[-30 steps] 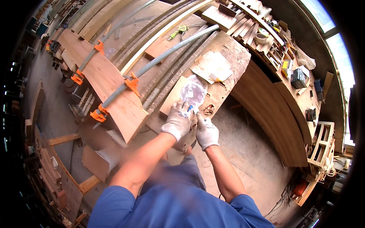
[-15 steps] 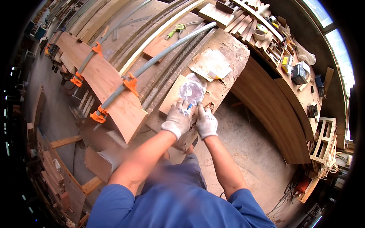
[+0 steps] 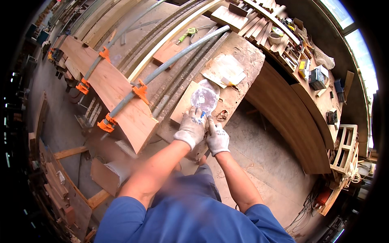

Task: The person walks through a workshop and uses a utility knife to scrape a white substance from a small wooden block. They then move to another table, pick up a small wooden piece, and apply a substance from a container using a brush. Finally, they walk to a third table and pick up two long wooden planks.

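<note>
Both my hands wear pale work gloves and work close together at the near end of a bench. My left hand (image 3: 191, 126) is bent at the near edge of a round, purple-grey disc (image 3: 203, 99) with white patches. A small blue object (image 3: 203, 114) shows at its fingertips; its kind is too small to tell. My right hand (image 3: 217, 138) is beside it, index finger stretched toward the blue object and the other fingers curled; anything inside them is hidden. The disc lies partly on a flat wooden board (image 3: 183, 106), over another pale round disc (image 3: 210, 84).
A crumpled white sheet (image 3: 227, 69) lies beyond the discs on the worn bench (image 3: 252, 56). Left of it, grey pipe clamps (image 3: 129, 96) with orange jaws grip a long wooden plank (image 3: 107, 85). A green air gun (image 3: 188, 33) lies farther off. Curved wooden panels (image 3: 287, 117) stand at right.
My right hand has shifted slightly left and nearer to me, and its index finger has closed in on my left hand. The left hand has barely moved; the discs stay put.
</note>
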A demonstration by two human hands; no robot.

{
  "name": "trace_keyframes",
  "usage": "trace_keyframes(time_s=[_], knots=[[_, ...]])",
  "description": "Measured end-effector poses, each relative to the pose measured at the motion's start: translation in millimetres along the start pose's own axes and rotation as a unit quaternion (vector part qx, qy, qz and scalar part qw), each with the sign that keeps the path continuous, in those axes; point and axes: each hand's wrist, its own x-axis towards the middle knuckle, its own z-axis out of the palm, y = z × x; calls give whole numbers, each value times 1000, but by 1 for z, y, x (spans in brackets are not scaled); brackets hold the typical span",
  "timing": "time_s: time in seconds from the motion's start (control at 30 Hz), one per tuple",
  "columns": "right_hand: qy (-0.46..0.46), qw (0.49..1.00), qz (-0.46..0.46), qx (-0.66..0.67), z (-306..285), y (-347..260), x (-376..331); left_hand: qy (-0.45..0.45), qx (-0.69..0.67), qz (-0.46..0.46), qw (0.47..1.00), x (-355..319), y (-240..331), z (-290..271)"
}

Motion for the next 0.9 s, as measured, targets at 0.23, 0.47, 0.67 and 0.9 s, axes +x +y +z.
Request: trace_keyframes(time_s=[0.23, 0.47, 0.67, 0.9], knots=[[16, 1000, -1, 10, -2, -7, -3, -60, 8, -21, 998, 0, 5, -3], [2, 1000, 15, -3, -2, 9, 18, -29, -8, -18, 999, 3, 4, 4], [-13, 1000, 14, 5, -9, -2, 8, -60, -32, -22, 997, 1, 5, -10], [-35, 999, 30, 1, -8, -9, -2, -62, -16, -24, 998, 3, 5, -8]])
